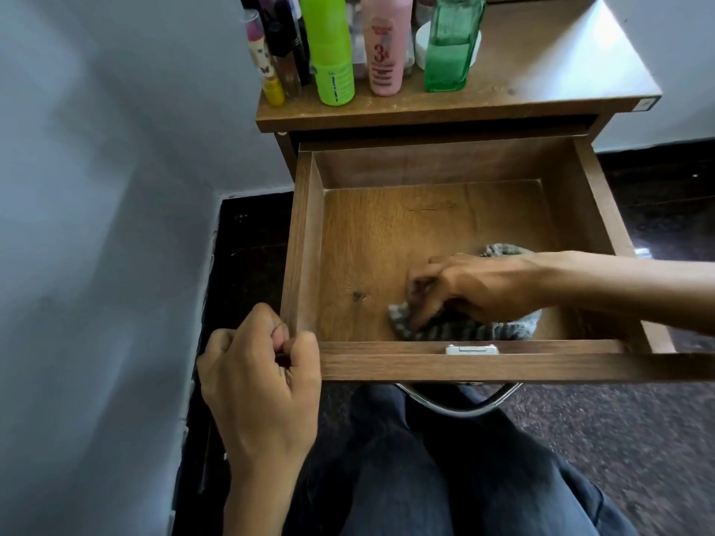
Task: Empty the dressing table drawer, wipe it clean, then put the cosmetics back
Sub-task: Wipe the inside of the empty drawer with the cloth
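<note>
The wooden drawer (pixel 305 241) is pulled far out of the dressing table (pixel 541 83), and only a grey striped cloth (pixel 464 330) lies on its floor. My right hand (pixel 476 288) is inside the drawer, fingers curled on the cloth near the front wall. My left hand (pixel 259 373) grips the drawer's front left corner. On the table top stand the cosmetics: a lime green bottle (pixel 329 52), a pink bottle (pixel 387 44), a green glass bottle (pixel 450 44), a white jar (pixel 421 44) and several slim tubes (pixel 274 52).
A grey wall runs close along the left of the table. The drawer front carries a curved metal handle (pixel 456 404) above my knees in dark trousers (pixel 445 477). Dark carpet (pixel 619 439) covers the floor to the right.
</note>
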